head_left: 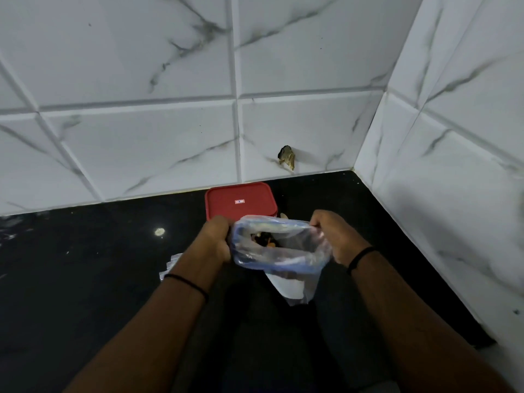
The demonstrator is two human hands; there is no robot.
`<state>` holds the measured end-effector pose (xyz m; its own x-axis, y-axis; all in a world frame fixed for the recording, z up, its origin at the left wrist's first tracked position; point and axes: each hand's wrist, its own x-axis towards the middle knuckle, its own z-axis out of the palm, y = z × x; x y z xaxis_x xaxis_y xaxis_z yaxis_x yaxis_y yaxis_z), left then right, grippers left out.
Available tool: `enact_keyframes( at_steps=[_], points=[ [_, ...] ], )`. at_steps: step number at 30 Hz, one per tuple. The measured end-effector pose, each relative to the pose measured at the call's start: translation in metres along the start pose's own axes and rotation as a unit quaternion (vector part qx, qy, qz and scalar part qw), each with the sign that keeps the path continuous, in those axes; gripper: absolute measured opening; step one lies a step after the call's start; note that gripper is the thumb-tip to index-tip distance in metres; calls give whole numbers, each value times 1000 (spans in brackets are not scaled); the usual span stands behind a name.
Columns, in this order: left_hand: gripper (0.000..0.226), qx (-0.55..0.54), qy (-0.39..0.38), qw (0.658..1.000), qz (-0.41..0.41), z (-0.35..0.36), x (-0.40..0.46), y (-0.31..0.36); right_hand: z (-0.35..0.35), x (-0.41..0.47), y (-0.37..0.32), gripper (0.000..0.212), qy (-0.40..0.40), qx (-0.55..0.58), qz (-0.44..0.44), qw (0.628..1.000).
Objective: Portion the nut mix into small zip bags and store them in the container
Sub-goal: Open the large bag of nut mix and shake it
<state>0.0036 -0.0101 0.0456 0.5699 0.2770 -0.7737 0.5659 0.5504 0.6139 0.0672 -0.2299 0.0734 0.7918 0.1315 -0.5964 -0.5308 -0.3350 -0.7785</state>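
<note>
Zip bag (279, 249) hangs mouth-open above the black counter (85, 279), left hand (216, 239) and right hand (334, 236) each pinching a rim edge. Beyond the grip sits the red-lidded container (240, 202); nuts (262, 240) lie inside.

Left hand (217, 239) and right hand (336, 236) hold a zip bag (283, 256) open (nuts inside).

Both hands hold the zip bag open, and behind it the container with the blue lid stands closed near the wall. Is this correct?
Not quite: the head view shows the lid is red, not blue. The rest holds: the left hand and right hand hold the zip bag open, and the closed container stands behind it near the wall.
</note>
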Motion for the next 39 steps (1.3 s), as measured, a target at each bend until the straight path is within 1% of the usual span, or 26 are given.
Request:
enact_keyframes(
  at_steps=[3,6,7,8,9,10,11,12,14,15,17,18,19,20,21,22,23,24,25,26,28,31,32,34,36,39],
  points=[
    [28,91,-66,993,-36,-11,-8,17,-22,-2,1,36,-30,81,72,994],
    [34,192,-131,972,-31,-11,-16,23,-32,0,7,41,-48,80,89,992],
    [31,205,-130,970,-16,-9,-15,25,-33,0,11,36,-52,72,90,992],
    [28,205,-132,970,1,-6,-15,27,-33,0,15,24,-52,55,85,993],
    [25,197,-138,971,17,-3,-14,28,-34,0,19,12,-53,34,84,994],
    [21,189,-148,970,38,0,-12,28,-36,0,24,5,-64,3,82,995],
    [18,178,-152,970,69,4,-8,27,-38,-1,29,5,-78,-38,83,993],
    [15,166,-148,969,108,7,-4,25,-40,-1,34,5,-90,-88,88,988],
    [12,155,-137,961,186,12,5,20,-42,-2,43,16,-104,-196,90,971],
    [12,168,-138,953,212,15,7,17,-41,-2,47,20,-106,-233,79,963],
    [12,241,-138,923,266,20,8,9,-38,-2,47,25,-98,-300,39,948],
    [16,284,-116,905,295,23,6,5,-36,-1,44,27,-78,-357,8,931],
    [22,319,-64,888,325,24,5,0,-34,-1,39,28,-41,-422,-28,905],
    [28,352,20,867,353,24,5,-7,-30,-1,33,27,3,-473,-73,878],
    [37,367,118,842,378,20,5,-14,-25,-2,26,25,43,-486,-119,865],
    [50,362,202,819,396,13,3,-24,-21,-4,19,24,71,-462,-158,870],
    [61,337,247,816,400,6,-1,-35,-16,-5,12,21,88,-425,-195,880],
    [64,292,253,835,391,0,-8,-46,-10,-6,6,18,98,-390,-230,886],
    [61,254,235,865,365,-4,-16,-58,-4,-6,1,15,104,-367,-264,886],
    [54,234,206,895,320,-6,-25,-69,2,-3,-4,16,100,-359,-302,877],
    [47,247,136,938,203,-6,-44,-88,15,6,-10,29,66,-375,-358,852],
    [49,207,-4,978,33,5,-61,-99,34,21,-11,47,4,-439,-375,817],
    [48,183,-35,983,8,9,-64,-100,40,24,-9,47,-3,-452,-377,809],
    [38,127,-52,991,10,20,-68,-101,51,28,-4,36,2,-465,-383,798],
    [26,74,-30,996,39,30,-66,-102,57,30,0,24,23,-472,-396,787],
    [13,24,13,998,55,35,-62,-99,53,30,3,14,53,-446,-418,790]
  ],
)
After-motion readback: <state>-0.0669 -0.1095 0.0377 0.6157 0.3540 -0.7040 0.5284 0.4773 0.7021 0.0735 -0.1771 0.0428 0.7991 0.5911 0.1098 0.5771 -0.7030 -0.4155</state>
